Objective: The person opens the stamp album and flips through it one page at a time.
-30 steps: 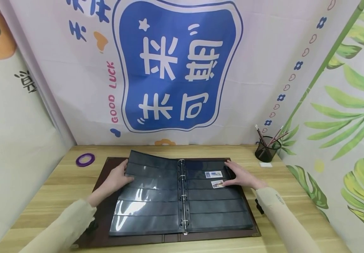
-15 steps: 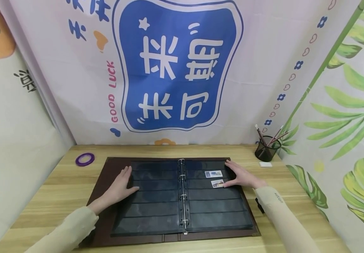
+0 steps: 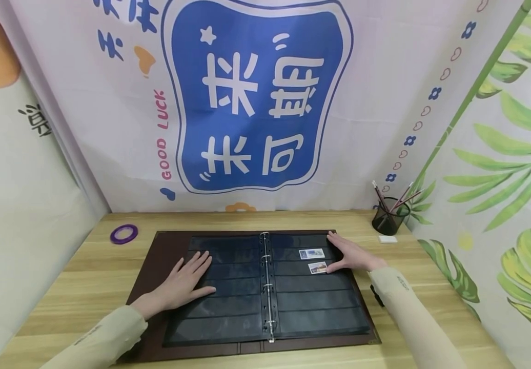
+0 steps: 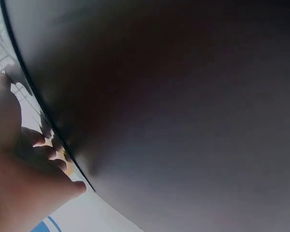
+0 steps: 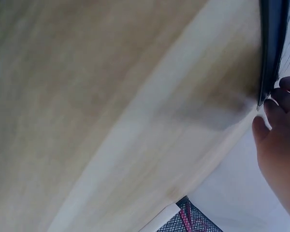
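Note:
A ring-binder stamp album (image 3: pixel 221 302) with black strip-pocket pages lies spread on the table inside a dark brown cover (image 3: pixel 157 261). My left hand (image 3: pixel 180 284) rests on the left page near its outer edge, fingers extended and thumb apart. At the right page's outer edge is my right hand (image 3: pixel 350 253), its fingers by the far edge and its thumb reaching in beside the lower stamp (image 3: pixel 318 267). The upper stamp (image 3: pixel 311 253) sits in the pocket row above. The right wrist view shows the right hand (image 5: pixel 282 137) at the album's edge.
A purple tape ring (image 3: pixel 124 234) lies at the table's back left. At the back right stands a black mesh pen holder (image 3: pixel 389 220) with pencils, a small white block (image 3: pixel 387 239) before it. A printed cloth (image 3: pixel 362 128) hangs behind the wooden table (image 3: pixel 76 266).
The left page, raised at first, has come down flat. My left hand has released its edge and moved inward and nearer onto the page. The right hand has hardly moved.

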Tool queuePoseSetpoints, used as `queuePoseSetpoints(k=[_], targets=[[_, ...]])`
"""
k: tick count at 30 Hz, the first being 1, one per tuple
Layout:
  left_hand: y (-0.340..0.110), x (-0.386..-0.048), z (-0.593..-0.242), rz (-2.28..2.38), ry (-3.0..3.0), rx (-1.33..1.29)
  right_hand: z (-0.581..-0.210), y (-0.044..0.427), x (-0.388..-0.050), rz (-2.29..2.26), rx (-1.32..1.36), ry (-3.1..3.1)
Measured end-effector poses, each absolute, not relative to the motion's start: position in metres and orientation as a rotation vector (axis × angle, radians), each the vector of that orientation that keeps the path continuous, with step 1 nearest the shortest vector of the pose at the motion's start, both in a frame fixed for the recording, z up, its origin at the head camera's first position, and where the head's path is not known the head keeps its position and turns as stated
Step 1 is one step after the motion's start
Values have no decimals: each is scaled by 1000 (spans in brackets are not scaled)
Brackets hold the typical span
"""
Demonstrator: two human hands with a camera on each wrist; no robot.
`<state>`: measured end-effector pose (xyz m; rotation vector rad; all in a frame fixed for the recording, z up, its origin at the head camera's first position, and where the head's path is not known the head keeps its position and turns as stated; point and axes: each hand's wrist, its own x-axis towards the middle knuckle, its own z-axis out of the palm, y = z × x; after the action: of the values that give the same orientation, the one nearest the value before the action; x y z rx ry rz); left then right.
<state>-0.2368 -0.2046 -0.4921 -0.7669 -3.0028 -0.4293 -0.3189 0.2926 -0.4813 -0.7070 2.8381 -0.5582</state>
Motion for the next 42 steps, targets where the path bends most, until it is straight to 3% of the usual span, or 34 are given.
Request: queuePoseSetpoints(k=[26, 42], targets=[[-206, -240, -497, -331, -3031, -782, -481, 291, -315, -433, -815, 3030], [-205, -236, -497, -300, -3002, -785, -475, 289, -308, -528, -587, 2988]])
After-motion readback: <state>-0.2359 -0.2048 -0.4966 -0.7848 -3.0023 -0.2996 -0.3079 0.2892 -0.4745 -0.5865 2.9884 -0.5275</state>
